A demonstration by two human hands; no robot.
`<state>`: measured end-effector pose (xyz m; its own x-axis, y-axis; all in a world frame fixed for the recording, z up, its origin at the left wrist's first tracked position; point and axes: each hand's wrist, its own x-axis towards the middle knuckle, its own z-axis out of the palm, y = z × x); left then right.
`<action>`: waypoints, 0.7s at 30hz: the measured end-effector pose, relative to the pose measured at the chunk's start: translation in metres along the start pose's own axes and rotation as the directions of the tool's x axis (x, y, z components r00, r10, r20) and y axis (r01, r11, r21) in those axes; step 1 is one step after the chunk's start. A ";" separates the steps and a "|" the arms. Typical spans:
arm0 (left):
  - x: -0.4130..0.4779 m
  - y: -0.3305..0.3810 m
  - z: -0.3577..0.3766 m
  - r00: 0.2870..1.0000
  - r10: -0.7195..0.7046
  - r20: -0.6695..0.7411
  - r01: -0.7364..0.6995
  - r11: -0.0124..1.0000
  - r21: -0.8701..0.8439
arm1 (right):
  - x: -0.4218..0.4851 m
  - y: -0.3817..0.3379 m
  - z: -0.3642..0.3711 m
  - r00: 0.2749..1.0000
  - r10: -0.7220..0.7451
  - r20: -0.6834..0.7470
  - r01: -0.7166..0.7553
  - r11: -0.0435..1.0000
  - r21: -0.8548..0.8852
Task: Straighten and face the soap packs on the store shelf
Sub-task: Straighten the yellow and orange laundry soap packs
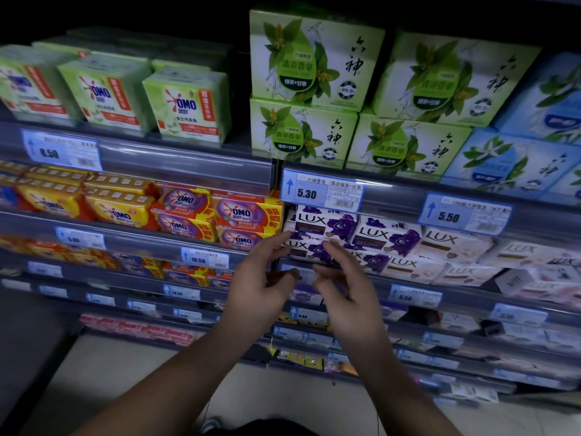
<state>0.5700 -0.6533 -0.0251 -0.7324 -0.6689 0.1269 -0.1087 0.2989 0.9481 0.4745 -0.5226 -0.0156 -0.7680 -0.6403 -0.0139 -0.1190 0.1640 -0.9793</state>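
The left hand (264,272) and right hand (342,287), open and empty, are held just before the crosswise-lying purple-and-white LUX soap pack (302,247).

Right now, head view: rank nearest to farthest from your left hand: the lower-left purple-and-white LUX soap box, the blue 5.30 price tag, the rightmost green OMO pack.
1. Purple-and-white LUX soap box, right by the left hand.
2. Blue 5.30 price tag, on the rail above.
3. Green OMO pack, top shelf, upper left.
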 end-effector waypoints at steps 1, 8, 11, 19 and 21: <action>-0.002 0.000 -0.006 0.999 0.012 -0.048 -0.013 1.000 -0.013 | -0.001 -0.002 0.003 1.000 -0.001 0.010 0.001 1.000 -0.015; 0.009 -0.013 -0.057 0.941 -0.007 -0.340 0.005 1.000 -0.008 | 0.008 -0.018 0.047 0.986 0.028 0.166 -0.016 0.997 -0.074; 0.018 -0.017 -0.068 0.957 0.007 -0.290 0.012 0.998 0.063 | 0.018 -0.023 0.062 0.988 0.011 0.154 -0.002 0.999 -0.054; 0.044 -0.016 -0.089 0.977 -0.036 -0.208 0.064 0.990 0.128 | 0.031 -0.031 0.077 0.997 0.054 0.060 -0.051 0.998 -0.045; 0.042 -0.012 -0.092 0.984 -0.038 -0.175 0.046 0.998 0.039 | 0.031 -0.033 0.077 0.998 0.053 0.036 -0.052 0.999 -0.011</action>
<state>0.6029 -0.7476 -0.0041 -0.5988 -0.7886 0.1395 -0.1686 0.2944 0.9407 0.5033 -0.6052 0.0012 -0.7501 -0.6574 -0.0727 -0.0859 0.2058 -0.9748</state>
